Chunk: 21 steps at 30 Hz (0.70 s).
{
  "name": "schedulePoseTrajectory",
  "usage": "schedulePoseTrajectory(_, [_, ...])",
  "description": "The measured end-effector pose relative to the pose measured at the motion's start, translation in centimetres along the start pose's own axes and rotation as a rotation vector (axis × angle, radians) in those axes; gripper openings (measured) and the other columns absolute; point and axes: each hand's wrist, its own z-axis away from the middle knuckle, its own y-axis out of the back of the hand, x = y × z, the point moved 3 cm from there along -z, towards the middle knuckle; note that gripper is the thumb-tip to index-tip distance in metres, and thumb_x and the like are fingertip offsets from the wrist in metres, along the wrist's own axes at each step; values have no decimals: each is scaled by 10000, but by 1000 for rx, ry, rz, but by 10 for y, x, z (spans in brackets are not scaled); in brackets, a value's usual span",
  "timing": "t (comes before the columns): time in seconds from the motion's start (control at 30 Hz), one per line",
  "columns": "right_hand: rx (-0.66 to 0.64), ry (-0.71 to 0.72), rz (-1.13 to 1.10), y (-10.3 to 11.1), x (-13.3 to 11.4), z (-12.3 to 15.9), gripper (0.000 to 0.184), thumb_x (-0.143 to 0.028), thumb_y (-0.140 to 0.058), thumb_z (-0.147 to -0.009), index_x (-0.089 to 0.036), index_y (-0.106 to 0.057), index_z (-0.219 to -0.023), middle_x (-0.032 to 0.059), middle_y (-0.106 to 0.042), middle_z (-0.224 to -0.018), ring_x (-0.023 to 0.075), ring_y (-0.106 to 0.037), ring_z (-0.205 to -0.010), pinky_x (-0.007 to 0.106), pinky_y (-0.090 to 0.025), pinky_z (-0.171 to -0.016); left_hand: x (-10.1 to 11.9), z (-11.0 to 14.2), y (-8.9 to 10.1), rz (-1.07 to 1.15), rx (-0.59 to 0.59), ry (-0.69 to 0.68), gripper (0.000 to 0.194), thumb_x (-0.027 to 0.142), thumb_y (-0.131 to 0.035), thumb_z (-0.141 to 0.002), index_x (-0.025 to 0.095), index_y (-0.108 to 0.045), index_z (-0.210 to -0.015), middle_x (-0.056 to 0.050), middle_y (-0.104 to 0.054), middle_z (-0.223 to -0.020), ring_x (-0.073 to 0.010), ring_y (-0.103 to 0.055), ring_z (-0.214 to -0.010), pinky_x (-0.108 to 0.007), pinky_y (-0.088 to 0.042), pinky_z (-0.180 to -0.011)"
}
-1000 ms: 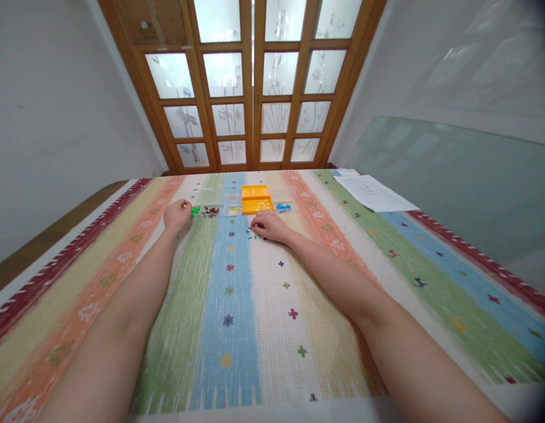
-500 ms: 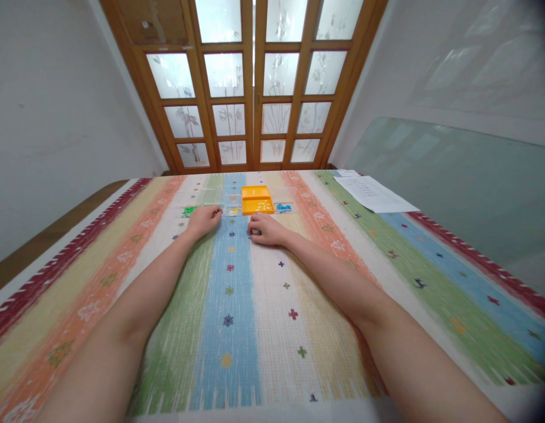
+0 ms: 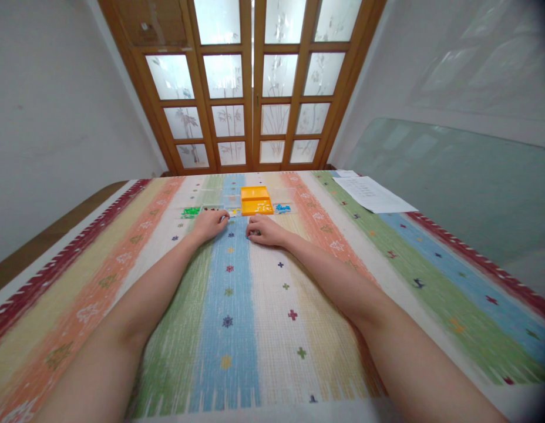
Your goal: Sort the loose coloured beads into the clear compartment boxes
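My left hand (image 3: 212,224) is closed in a pinch in front of the clear boxes; whatever is between its fingertips is too small to make out. Just behind it lie small dark red pieces (image 3: 209,209), with green pieces (image 3: 191,212) to the left and a few yellow pieces (image 3: 234,211) to the right. My right hand (image 3: 264,230) rests low over the cloth, its fingers curled together, and what they hold is hidden. Behind that hand an orange box (image 3: 256,205) stands open with small white pieces in it. Blue pieces (image 3: 282,208) sit in a clear box at its right.
A striped tablecloth (image 3: 228,376) covers the table. White paper sheets (image 3: 373,194) lie at the far right. Beyond the table's far edge are wooden doors (image 3: 254,117) with glass panes, and a pale glass panel (image 3: 453,176) leans at the right wall.
My left hand has moved right, toward my right hand, uncovering the dark red pieces and more of the green ones. My right hand has stayed nearly still.
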Motion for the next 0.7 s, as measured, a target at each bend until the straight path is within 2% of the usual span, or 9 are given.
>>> schedulePoseTrajectory(0.07, [28, -19, -8, -1, 4, -1, 88, -163, -688, -916, -202, -762, -945, 71, -700, -1015, 220, -600, -993, 332, -431, -901, 2, 0, -1, -3, -6, -10, 351, 412, -505, -1018, 260, -794, -1148, -72, -778, -908, -250, -695, -841, -325, -444, -758])
schedulePoseTrajectory(0.17, [148, -108, -2, 1, 17, 0, 83, -178, -668, -925, -195, -749, -926, 56, -694, -927, 207, -595, -922, 317, -424, -858, 5, 0, -2, 6, -25, -28, 357, 425, -500, -1021, 264, -792, -1151, -67, -773, -889, -247, -691, -837, -323, -438, -759])
schedulePoseTrajectory(0.37, [469, -439, 65, 26, 66, 15, 107, -244, -629, -920, -201, -725, -900, 56, -701, -897, 207, -584, -857, 318, -411, -798, 9, 1, -2, 22, -54, -47, 357, 424, -492, -1020, 271, -793, -1135, -63, -768, -884, -246, -686, -837, -329, -438, -778])
schedulePoseTrajectory(0.47, [579, -627, 112, 43, 90, 31, 138, -291, -618, -927, -206, -727, -918, 51, -682, -844, 209, -574, -803, 318, -396, -737, 10, 1, -2, 15, -68, -49, 349, 419, -496, -1018, 273, -792, -1129, -60, -772, -901, -245, -691, -856, -325, -442, -787])
schedulePoseTrajectory(0.57, [648, -793, 151, 55, 108, 47, 155, -308, -606, -938, -211, -725, -918, 55, -680, -823, 216, -582, -782, 321, -387, -696, 13, 2, -2, 1, -81, -59, 346, 414, -493, -1018, 275, -791, -1127, -55, -780, -915, -245, -699, -874, -321, -446, -791])
schedulePoseTrajectory(0.7, [655, -953, 174, 60, 124, 63, 169, -336, -608, -965, -222, -725, -922, 74, -722, -871, 239, -631, -810, 330, -411, -701, 16, 4, -2, -17, -86, -81, 349, 400, -482, -1019, 279, -786, -1140, -56, -796, -988, -253, -712, -918, -323, -454, -803])
